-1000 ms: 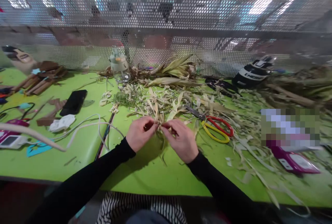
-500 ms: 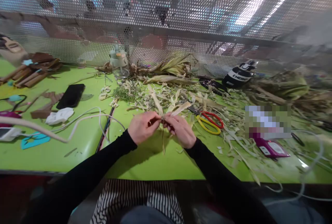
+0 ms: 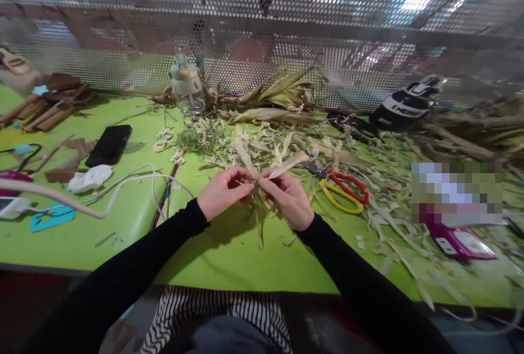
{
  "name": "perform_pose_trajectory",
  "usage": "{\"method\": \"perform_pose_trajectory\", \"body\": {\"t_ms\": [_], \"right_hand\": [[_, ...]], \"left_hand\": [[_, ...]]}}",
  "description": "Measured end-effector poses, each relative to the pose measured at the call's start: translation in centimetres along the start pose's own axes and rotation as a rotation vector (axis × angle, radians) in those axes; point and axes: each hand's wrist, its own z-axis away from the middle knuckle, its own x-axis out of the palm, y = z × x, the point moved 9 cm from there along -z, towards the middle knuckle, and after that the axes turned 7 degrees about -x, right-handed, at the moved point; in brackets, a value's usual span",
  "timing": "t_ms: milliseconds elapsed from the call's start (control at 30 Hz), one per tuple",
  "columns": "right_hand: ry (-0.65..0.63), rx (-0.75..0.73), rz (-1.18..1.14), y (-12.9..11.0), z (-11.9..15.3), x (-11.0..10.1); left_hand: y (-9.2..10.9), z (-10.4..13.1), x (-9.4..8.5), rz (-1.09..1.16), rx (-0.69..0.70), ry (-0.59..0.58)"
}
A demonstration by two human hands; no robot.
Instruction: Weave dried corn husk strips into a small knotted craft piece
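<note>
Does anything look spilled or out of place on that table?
Pale husk-like scraps lie strewn over the table, around the scissors; some long strips trail to its front edge on the right. That looks messy; I see no spilled liquid.

Black long sleeves [image 3: 123, 266], black-and-white striped garment [image 3: 216, 296], seemingly dark blue-grey cloth [image 3: 229, 336]

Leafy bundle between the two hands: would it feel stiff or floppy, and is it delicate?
The leafy bundle is probably light, since its strips look thin. It likely bends easily without being fully limp: one pale strip sticks out above the right hand. Its dry, papery look suggests it could tear if tugged.
</note>
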Motion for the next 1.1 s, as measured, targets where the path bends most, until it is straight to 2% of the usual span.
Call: {"method": "perform_pose_trajectory", "body": {"t_ms": [100, 167, 233, 333, 400, 467, 533, 600, 667, 800, 967, 1100], "right_hand": [[-0.027, 0.021, -0.042, 0.3, 0.1, 0.3], [-0.095, 0.021, 0.030, 0.2, 0.3, 1.0], [-0.103, -0.022, 0.143, -0.3, 0.3, 1.1], [-0.004, -0.072, 0.238, -1.1, 0.3, -0.5], [0.096, -0.078, 0.189, -1.4, 0.2, -2.2], [0.214, -0.112, 0.109, -1.7, 0.2, -4.2], [0.248, -0.135, 0.096, -1.9, 0.1, -4.9], [0.199, -0.139, 0.140, -1.8, 0.0, -4.3], [0.144, -0.158, 0.184, -1.8, -0.1, -3.2], [0.074, -0.203, 0.281, -2.1, 0.0, -1.6], [0.007, -0.194, 0.388, -2.1, 0.3, -1.3], [0.016, -0.197, 0.398, -2.5, 0.6, -1.1]], "left_hand": [[0.1, 0.2, 0.2, -0.092, 0.027, 0.019], [0.4, 0.4, 0.3, -0.219, 0.067, 0.056], [1.0, 0.7, 0.2, -0.369, 0.128, 0.107], [1.6, 0.7, -0.5, -0.561, 0.195, 0.176], [1.6, 0.4, -1.5, -0.634, 0.201, 0.221], [1.1, -0.1, -2.5, -0.610, 0.140, 0.233], [1.2, -0.4, -2.8, -0.552, 0.126, 0.239], [1.7, -0.3, -1.8, -0.490, 0.176, 0.201], [2.3, -0.2, 0.1, -0.455, 0.239, 0.112], [2.9, 0.0, 2.5, -0.621, 0.325, 0.061], [3.1, 0.2, 2.9, -0.870, 0.438, 0.093], [3.3, 0.7, 3.4, -1.003, 0.487, 0.143]]}}
